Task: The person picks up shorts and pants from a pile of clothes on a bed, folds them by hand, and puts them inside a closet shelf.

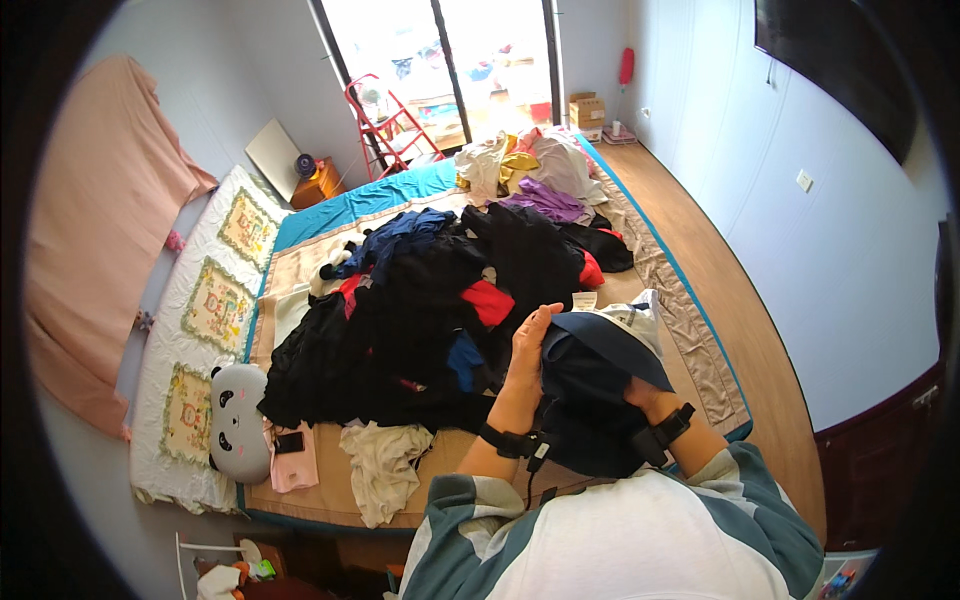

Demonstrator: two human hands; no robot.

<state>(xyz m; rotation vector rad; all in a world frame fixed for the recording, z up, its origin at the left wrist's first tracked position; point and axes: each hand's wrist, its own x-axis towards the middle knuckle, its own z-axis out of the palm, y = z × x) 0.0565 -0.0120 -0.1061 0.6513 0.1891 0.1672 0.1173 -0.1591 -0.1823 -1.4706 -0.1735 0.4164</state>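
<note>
Both my hands grip a dark navy garment near the front edge of the bed. My left hand is against the garment's left side, fingers pointing up along its wide navy band. My right hand is partly hidden under the band's right end. Just beyond the garment lies a white piece of cloth with a white tag. A large heap of black clothes spreads to the left, with a red cloth and a blue cloth showing in it.
A cream garment, a pink folded cloth with a phone, and a panda cushion lie at the left front of the bed. More clothes, including a purple one, lie at the far end. Beyond stands a red stepladder.
</note>
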